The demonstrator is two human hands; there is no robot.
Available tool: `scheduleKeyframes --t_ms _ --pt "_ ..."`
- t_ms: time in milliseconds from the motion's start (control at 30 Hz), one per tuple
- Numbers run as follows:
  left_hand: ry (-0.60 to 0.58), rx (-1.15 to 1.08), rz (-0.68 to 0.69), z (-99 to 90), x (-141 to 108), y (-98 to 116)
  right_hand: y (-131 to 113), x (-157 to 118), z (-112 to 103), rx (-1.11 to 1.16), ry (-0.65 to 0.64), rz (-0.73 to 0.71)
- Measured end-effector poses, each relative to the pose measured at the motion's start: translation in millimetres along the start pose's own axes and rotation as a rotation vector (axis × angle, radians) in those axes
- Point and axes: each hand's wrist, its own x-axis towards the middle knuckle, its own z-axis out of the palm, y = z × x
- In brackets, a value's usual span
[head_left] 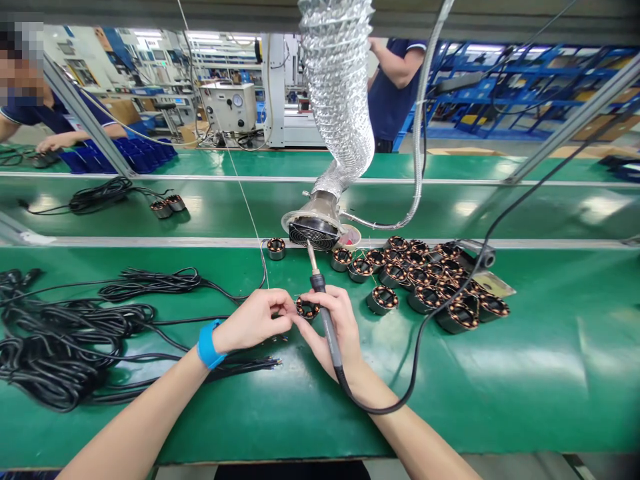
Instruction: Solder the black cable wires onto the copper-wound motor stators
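A soldering iron [328, 327] rests in my right hand [345, 327], its tip pointing up and away toward the fume hood. The thumb and fingers of that hand also reach the edge of a motor stator [307, 307], a dark ring with copper windings. From the left, my left hand [260, 320], with a blue wrist strap [211, 344], meets it in a closed pinch at the stator's near side. Whatever lies between those fingertips is too small to make out. My fingers partly hide the stator. Another stator [276, 249] with a black cable stands just beyond.
Coiled black cables [55, 353] cover the bench's left side. Several stators [425, 273] are grouped at right, near a soldering iron stand [475, 255]. A fume hood [313, 223] hangs ahead on a foil duct [340, 87]. The iron's cord loops at right. Two people are across the bench.
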Motion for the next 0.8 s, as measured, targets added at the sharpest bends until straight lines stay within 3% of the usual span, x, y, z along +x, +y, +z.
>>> scheduleKeyframes --t_ms 133,367,533,800 --pt "-0.018 0.180 0.132 5.1 -2.6 -1.3 -0.2 -1.9 0.8 0.029 0.013 -0.048" --pt "-0.034 0.166 0.157 -4.0 -0.6 3.2 2.4 0.4 0.9 0.130 0.021 0.102" --pt "-0.076 0.065 0.081 -8.0 1.2 2.9 0.8 2.9 0.4 0.271 -0.023 0.202" --pt "-0.095 -0.193 -0.129 -5.6 1.6 -1.3 2.8 -4.0 2.0 0.052 0.001 0.009"
